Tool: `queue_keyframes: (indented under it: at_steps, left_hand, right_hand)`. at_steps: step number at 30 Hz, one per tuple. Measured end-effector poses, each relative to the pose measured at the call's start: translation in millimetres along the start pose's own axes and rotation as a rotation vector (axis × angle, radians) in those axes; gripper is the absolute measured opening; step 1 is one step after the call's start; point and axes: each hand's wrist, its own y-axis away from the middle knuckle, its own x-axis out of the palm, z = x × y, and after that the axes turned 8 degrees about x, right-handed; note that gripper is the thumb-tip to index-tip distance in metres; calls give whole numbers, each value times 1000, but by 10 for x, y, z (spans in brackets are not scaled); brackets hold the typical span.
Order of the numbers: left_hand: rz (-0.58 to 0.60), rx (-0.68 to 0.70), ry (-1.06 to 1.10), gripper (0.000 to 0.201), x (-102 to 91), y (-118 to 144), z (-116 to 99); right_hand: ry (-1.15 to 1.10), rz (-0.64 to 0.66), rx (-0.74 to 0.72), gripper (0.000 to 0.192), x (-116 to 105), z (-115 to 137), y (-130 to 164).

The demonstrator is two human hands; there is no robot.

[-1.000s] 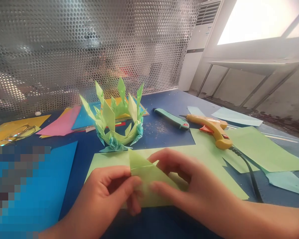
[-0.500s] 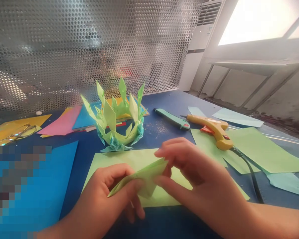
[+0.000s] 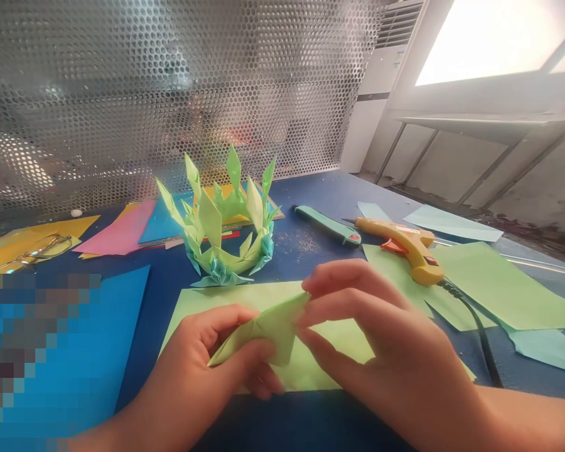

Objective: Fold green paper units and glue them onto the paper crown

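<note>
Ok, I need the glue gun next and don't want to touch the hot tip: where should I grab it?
Take the glue gun by its handle, from the near right. The gun lies on its side with the nozzle pointing left at the cutter, and the cord trails toward you.

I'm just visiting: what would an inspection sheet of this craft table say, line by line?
Surface: dark blue table, with fine scraps near the middle.
Job's things: folded green piece held above a flat green sheet; paper crown stands behind.
Clutter: glue gun, teal knife, scissors, pink sheet, yellow sheets, blue sheet, more green sheets.
Hands: left hand and right hand both pinch the folded piece.
Cables: black cord runs from the glue gun.
Surroundings: perforated metal screen, window.
</note>
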Motion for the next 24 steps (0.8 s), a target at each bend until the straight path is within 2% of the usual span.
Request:
queue_keyframes:
  at_steps: [9, 13, 19, 24]
  left_hand:
    - [-28, -11, 34, 9, -10, -10, 24]
    - [-27, -18, 13, 10, -1, -16, 22]
    - [3, -26, 15, 14, -3, -25, 6]
    - [40, -31, 33, 15, -25, -32, 10]
  right_hand:
    - [24, -6, -110, 32, -22, 14, -7]
    - [-26, -11, -51, 32, -9, 19, 13]
    - [-214, 25, 34, 34, 37, -12, 33]
    - [-174, 21, 30, 29, 21, 12, -6]
